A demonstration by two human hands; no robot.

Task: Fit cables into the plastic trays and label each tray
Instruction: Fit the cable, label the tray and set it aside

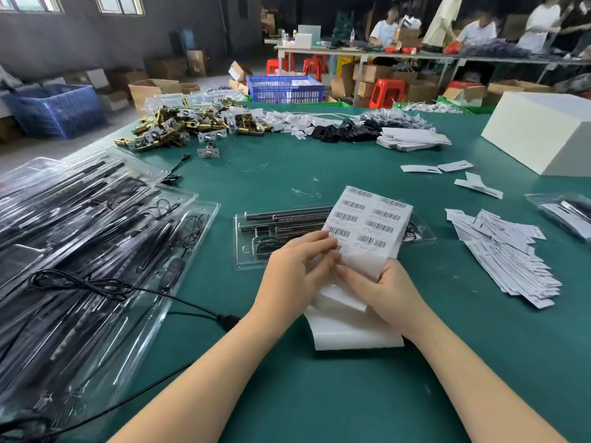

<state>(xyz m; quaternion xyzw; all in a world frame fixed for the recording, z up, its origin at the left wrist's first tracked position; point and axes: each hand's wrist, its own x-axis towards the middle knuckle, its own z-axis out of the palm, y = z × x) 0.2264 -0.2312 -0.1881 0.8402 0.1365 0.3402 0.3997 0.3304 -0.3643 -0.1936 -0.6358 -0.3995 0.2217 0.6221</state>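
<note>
- A clear plastic tray lies in the centre of the frame on the green table, already loaded with dark rods and a coiled cable; its right part is hidden behind the label sheet.
- The label sheet, printed with rows of barcode stickers, is held up over that tray; its bare backing curls down toward the lower centre of the frame, so a good many stickers look already used.
- The right hand grips the sheet from below, fingers curled round the backing.
- The left hand has its fingertips pinching at the sheet's lower left edge, apparently lifting one sticker; whether it is fully free I cannot tell.
- On the left of the frame a stack of filled trays overlaps in a fan, so the fitting seems done for many; whether they carry labels cannot be read.
- A loose black cable trails across that stack toward the lower centre, not seated in any tray.
- On the right lies a pile of white paper strips, and another filled tray sits at the right edge.
- Judged from this, the central tray is filled and awaits its sticker; the loose cable remains to be fitted.
</note>
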